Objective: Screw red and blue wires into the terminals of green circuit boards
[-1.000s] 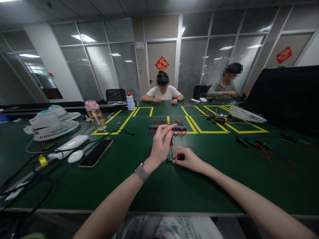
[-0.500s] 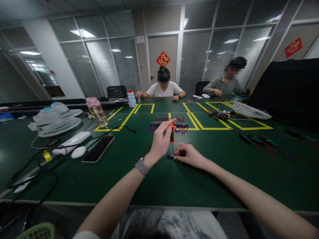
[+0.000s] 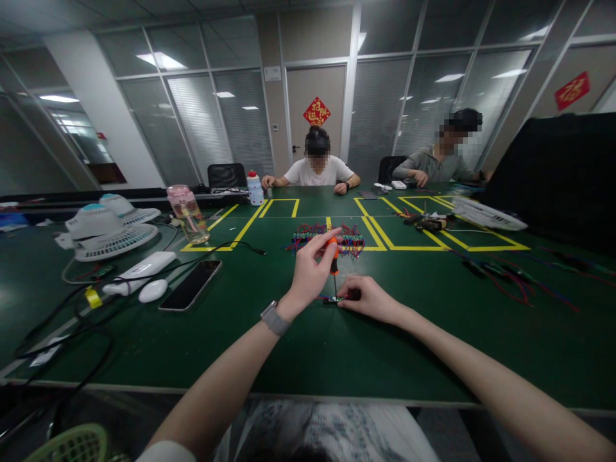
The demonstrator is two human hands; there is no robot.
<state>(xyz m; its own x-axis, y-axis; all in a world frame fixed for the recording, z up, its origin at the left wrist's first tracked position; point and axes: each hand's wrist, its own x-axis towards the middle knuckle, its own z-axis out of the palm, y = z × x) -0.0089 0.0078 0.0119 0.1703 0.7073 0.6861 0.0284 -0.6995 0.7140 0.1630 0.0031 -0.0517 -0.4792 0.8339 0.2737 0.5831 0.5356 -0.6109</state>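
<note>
My left hand point(image 3: 314, 262) is closed on the orange and black handle of a screwdriver point(image 3: 334, 264), held upright. Its thin shaft runs down to a small green circuit board point(image 3: 330, 300) on the table. From the right, my right hand point(image 3: 368, 298) pinches the board's end, its fingertips low against the tabletop; thin wires show at the board's edge. Just beyond my left hand lies a row of several similar boards with red and blue wires point(image 3: 353, 240), partly hidden behind that hand.
On the left are a phone point(image 3: 191, 285), a white mouse point(image 3: 153, 291), cables, white fans point(image 3: 115, 234) and a pink-lidded bottle point(image 3: 188, 215). Tools point(image 3: 428, 222) and more wired boards point(image 3: 500, 273) lie at right. Two people sit across the green table point(image 3: 269, 366).
The view has shifted very slightly. The screwdriver stays upright on the board, and the fingers of my left hand have shifted a little around its handle.
</note>
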